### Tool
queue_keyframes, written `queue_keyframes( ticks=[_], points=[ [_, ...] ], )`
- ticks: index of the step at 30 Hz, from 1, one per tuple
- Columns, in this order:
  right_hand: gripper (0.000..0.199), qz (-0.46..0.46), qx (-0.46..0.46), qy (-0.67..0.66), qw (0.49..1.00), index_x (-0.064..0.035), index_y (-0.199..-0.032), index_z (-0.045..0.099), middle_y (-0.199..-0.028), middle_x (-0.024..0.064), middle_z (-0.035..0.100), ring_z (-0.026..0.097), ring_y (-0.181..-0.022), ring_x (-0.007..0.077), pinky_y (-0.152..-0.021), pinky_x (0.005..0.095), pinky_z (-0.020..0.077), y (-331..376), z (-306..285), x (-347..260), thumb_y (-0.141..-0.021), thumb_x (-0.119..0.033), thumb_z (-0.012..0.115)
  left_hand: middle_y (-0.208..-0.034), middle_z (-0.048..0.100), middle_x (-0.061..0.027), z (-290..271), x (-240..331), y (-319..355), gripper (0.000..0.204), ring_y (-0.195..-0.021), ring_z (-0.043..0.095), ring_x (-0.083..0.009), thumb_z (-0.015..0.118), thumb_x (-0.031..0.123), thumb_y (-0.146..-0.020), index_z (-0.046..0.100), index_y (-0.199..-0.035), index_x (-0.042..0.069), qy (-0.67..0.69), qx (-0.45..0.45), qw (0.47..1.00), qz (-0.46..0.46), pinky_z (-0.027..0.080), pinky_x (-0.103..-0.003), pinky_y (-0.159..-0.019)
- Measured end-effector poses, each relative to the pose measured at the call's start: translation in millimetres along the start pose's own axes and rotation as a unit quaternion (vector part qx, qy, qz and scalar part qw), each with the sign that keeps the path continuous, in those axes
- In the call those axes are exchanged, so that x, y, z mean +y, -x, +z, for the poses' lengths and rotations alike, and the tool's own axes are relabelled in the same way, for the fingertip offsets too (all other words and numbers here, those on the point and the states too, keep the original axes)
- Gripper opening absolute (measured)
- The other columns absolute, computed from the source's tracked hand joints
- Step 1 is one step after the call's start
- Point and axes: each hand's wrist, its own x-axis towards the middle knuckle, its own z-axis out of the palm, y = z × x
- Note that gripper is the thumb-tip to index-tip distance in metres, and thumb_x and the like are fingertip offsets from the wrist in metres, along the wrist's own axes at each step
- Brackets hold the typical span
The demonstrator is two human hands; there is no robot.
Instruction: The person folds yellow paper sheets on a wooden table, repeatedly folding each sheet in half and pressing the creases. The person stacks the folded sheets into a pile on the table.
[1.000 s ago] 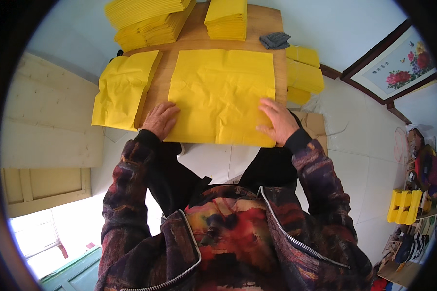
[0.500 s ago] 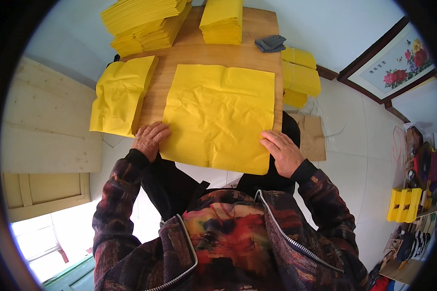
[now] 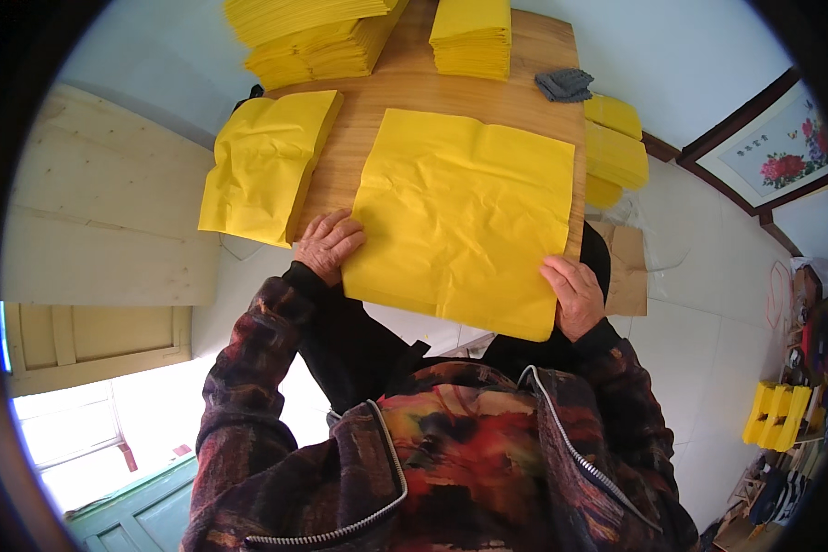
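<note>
Spanning a wooden table, yellow paper sheet under both hands, white tiled floor.

Paper sheet on table; sheet pile left; stacks behind.

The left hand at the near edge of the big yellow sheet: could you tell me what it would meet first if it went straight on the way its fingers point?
Probably the large creased yellow paper sheet itself, which the left hand already touches.
</note>
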Motion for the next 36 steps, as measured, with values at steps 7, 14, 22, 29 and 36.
queue_keyframes(
  ticks=[7,14,22,29,36],
  points=[
    [0.028,0.025,-0.002,-0.032,0.999,-0.0011,-0.1,0.065,-0.109,0.0107,0.064,0.061,-0.103,0.0282,-0.088,0.0371,0.0466,-4,-10,-3,-0.073,-0.009,0.064,-0.111,0.061,-0.0092,-14,-4,-8,0.028,-0.118,0.053,-0.0322,0.064,0.013,-0.071,0.065,-0.098,0.009,0.087,-0.037,0.995,0.015,0.045,-0.044,-0.095],
    [0.024,0.101,-0.044,-0.132,0.985,-0.0055,-0.102,0.065,-0.109,0.0116,0.064,0.061,-0.097,0.031,-0.084,0.0381,0.0472,-9,-19,5,-0.079,-0.012,0.064,-0.104,0.066,-0.0146,-21,-11,-23,0.024,-0.098,0.063,-0.0345,0.074,0.014,-0.072,0.066,-0.094,0.006,0.355,-0.044,0.932,-0.063,0.051,-0.038,-0.084],
    [0.021,0.26,-0.035,-0.335,0.905,0.0025,-0.102,0.061,-0.088,0.0208,0.064,0.064,-0.083,0.0341,-0.07,0.0342,0.0484,-28,-11,26,-0.091,-0.014,0.055,-0.09,0.066,0.0028,-7,-21,-42,0.021,-0.084,0.057,-0.0076,0.056,0.007,-0.093,0.063,-0.11,-0.002,0.539,-0.038,0.787,-0.297,0.047,-0.025,-0.078],
    [0.021,0.321,-0.006,-0.282,0.904,0.0039,-0.088,0.059,-0.073,0.0218,0.059,0.061,-0.069,0.0335,-0.06,0.0368,0.0446,-48,3,33,-0.089,-0.017,0.056,-0.075,0.064,0.0,11,-22,-55,0.017,-0.067,0.055,-0.0114,0.058,0.013,-0.091,0.063,-0.094,-0.002,0.458,-0.044,0.805,-0.375,0.045,-0.029,-0.064],
    [0.025,0.386,-0.037,-0.15,0.91,0.0007,-0.078,0.055,-0.07,0.0216,0.058,0.059,-0.069,0.0404,-0.059,0.0461,0.044,-55,0,29,-0.087,-0.022,0.058,-0.061,0.051,-0.014,23,-6,-56,0.026,-0.053,0.05,-0.0227,0.063,0.024,-0.085,0.054,-0.078,0.001,0.266,0.044,0.87,-0.413,0.04,-0.034,-0.052]
  ],
)
